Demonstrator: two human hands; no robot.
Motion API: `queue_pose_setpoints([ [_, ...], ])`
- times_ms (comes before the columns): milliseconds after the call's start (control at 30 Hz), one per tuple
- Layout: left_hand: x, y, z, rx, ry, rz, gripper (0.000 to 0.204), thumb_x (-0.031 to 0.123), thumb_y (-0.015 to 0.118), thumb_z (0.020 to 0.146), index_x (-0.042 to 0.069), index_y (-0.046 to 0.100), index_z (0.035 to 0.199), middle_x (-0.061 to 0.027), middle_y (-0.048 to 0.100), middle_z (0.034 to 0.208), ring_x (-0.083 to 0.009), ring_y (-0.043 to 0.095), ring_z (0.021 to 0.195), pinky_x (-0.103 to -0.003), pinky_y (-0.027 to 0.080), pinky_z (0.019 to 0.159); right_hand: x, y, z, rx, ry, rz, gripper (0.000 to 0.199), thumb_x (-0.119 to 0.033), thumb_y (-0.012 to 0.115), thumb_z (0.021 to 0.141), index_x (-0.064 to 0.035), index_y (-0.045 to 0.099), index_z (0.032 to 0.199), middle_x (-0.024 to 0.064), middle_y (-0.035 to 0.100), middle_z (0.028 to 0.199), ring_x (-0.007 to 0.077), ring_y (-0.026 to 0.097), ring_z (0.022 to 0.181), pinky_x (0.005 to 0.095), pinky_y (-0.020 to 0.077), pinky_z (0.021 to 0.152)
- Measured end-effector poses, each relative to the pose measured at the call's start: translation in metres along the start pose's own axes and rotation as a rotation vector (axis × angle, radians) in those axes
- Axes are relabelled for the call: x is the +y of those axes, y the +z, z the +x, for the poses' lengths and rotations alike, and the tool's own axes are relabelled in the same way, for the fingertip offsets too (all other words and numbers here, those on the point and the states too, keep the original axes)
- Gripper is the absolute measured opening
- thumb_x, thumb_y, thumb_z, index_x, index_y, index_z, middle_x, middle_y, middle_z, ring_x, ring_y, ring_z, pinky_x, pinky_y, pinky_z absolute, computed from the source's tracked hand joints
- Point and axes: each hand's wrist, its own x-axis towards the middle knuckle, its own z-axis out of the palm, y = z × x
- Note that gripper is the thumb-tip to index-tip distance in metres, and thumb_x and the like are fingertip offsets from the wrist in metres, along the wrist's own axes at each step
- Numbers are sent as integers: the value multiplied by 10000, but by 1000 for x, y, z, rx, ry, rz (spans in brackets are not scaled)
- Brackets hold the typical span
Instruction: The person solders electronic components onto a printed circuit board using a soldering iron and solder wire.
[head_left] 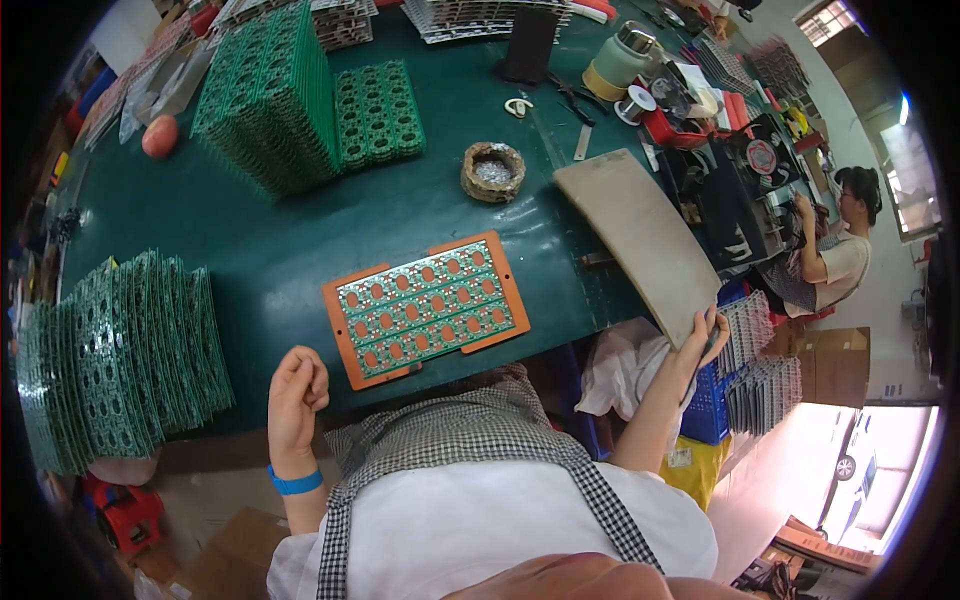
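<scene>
My right hand grips the near end of a flat, greyish-tan rectangular board, raised at the right edge of the table. To the left, my left hand hovers near the table's front edge with its fingers curled in, and nothing shows in it. Between my hands an orange-brown fixture plate lies on the table. It carries a green circuit board panel with rows of oval cutouts and small parts. Beyond the plate stands a rough round pot with silvery material inside.
Green circuit panels stand in a row at the left and in a tall stack at the back left. A flask, a solder wire spool and pliers lie at the back right. Another person sits farther right.
</scene>
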Motion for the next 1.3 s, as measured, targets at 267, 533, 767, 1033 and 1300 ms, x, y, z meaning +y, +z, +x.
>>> queue_pose_setpoints([
  [267, -33, 15, 29, 666, 492, 1077, 132, 127, 480, 959, 34, 569, 987, -141, 574, 755, -239, 569, 662, -320, 466, 633, -1, 59, -42, -61, -343, -317, 353, -25, 582, 875, -6, 402, 1178, 221, 475, 1290, 266, 509, 1134, 365, 425, 926],
  [533, -52, 29, 44, 584, 487, 1426, 74, 117, 458, 954, 69, 515, 950, -126, 597, 700, -312, 604, 619, -394, 455, 530, -4, 116, -158, -1053, -312, -274, 217, 67, 537, 868, -30, 420, 1023, 290, 371, 1399, 365, 489, 1228, 389, 422, 968],
  [767, -60, 30, 34, 606, 554, 1451, 62, 108, 475, 940, 64, 516, 948, -125, 610, 717, -310, 612, 632, -390, 459, 530, -15, 124, -177, -1232, 32, -237, 247, -26, 589, 872, -50, 412, 1042, 261, 376, 1413, 329, 410, 1305, 339, 368, 1010],
  [1033, -31, 18, 52, 669, 573, 1373, 100, 92, 508, 930, 33, 587, 912, -117, 629, 768, -222, 615, 673, -324, 452, 575, -9, 128, -165, -1218, -322, -293, 215, -79, 655, 850, -37, 474, 958, 242, 519, 1253, 290, 535, 1149, 324, 441, 903],
  [1300, 128, 98, 87, 908, 1782, 969, 133, 94, 598, 906, 1, 680, 857, -51, 662, 811, -92, 571, 716, -206, 439, 614, -20, 113, -129, -1006, -213, -180, 795, -677, 412, 862, 54, 497, 1161, 49, 532, 598, 112, 522, 517, 208, 373, 489],
])
